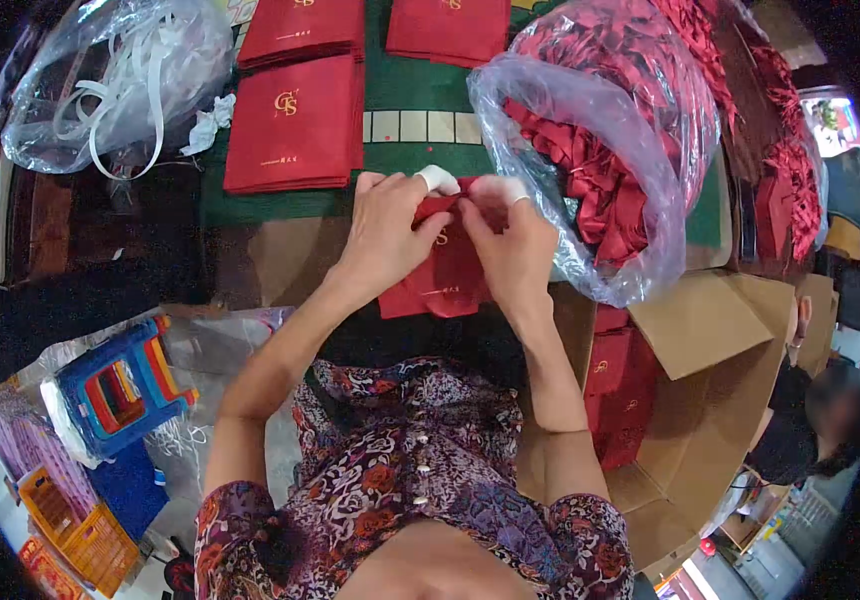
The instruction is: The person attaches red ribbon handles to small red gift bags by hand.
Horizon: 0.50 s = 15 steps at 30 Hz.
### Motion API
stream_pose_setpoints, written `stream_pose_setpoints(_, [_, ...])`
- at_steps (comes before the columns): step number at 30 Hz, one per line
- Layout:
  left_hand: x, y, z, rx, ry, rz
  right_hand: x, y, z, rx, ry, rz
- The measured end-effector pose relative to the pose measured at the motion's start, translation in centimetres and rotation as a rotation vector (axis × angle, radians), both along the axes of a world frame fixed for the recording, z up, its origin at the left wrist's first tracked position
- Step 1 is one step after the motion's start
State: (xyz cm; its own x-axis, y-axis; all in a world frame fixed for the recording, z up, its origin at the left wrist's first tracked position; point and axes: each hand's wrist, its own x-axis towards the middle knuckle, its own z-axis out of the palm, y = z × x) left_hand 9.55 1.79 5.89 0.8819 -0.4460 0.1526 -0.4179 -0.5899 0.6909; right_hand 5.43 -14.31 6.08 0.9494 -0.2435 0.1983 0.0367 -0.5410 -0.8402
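Observation:
A red pouch (pixel 442 272) with gold lettering hangs at the near edge of the table, in front of my body. My left hand (pixel 390 222) pinches its upper left edge, a white cover on one fingertip. At the upper right edge, my right hand (pixel 518 240) has its fingers closed on the same pouch, also with white-covered fingertips. The top of the pouch is partly hidden by my fingers. Just beyond my left hand lies a stack of red pouches (pixel 295 125) with gold print.
More red pouches (pixel 447 28) lie at the back. A clear plastic bag of red ribbons (pixel 600 170) stands right of my hands. At the left is a bag of white straps (pixel 130 80). An open cardboard box (pixel 715 400) holding red pouches is at lower right, a person (pixel 810 430) beyond it.

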Motion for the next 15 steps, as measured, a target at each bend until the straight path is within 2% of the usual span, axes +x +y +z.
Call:
stream_pose_setpoints(4, [0.2,0.1,-0.3,-0.016,-0.041,-0.055,-0.3,-0.8,-0.2,-0.155,-0.011,0.01])
stream_pose_setpoints(7, [0.2,0.4,-0.9,0.021,-0.017,-0.114,0.3,-2.6,1.4,-0.305,-0.153,0.158])
stream_pose_setpoints(8, [0.0,0.4,-0.8,0.007,-0.048,-0.119,0.3,-3.2,1.4,-0.099,-0.062,0.172])
stream_pose_setpoints(12, [-0.4,0.2,0.6,0.061,-0.154,-0.195,1.6,-5.5,1.4,-0.166,-0.008,0.221])
stream_pose_setpoints(14, [-0.7,-0.3,0.7,0.056,-0.236,-0.246,2.2,-6.2,2.3,-0.216,0.276,0.438])
stream_pose_setpoints(15, [-0.8,-0.5,0.7,0.054,-0.321,-0.293,2.4,-6.6,2.3,-0.185,0.321,0.496])
